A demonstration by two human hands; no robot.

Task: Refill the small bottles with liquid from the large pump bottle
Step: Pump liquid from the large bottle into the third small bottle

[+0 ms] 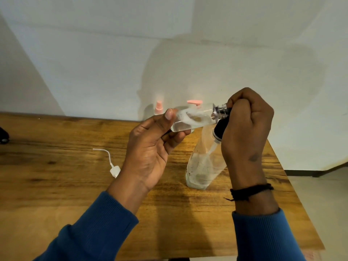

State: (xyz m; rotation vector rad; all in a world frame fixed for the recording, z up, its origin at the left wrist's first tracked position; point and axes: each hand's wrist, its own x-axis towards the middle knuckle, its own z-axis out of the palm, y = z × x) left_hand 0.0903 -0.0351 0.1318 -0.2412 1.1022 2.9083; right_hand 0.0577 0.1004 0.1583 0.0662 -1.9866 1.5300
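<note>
The wooden table carries everything in play, and the biggest item on it is the large clear bottle standing just below the right hand; its black collar and dip tube suggest this is the pump bottle, and it looks only partly full, with liquid pooled low and foam on its walls. Above it, the small clear bottle is held nearly sideways, its neck pointing right. The left hand grips that bottle's base, thumb on top and fingers curled beneath. The right hand is closed into a fist around something at the bottle's silver threaded neck; whether it holds a cap, a sprayer head or the pump nozzle is hidden by the fingers. Some liquid and bubbles show inside the small bottle, so I judge this one at least partly filled and now being closed or opened, though I cannot tell which. Behind, against the wall, stand a pink-capped spray bottle and a bottle with a pink pump top; their fill levels cannot be read, so they may be yet to do. A white sprayer head with its tube lies loose on the table, left of the hands.
</note>
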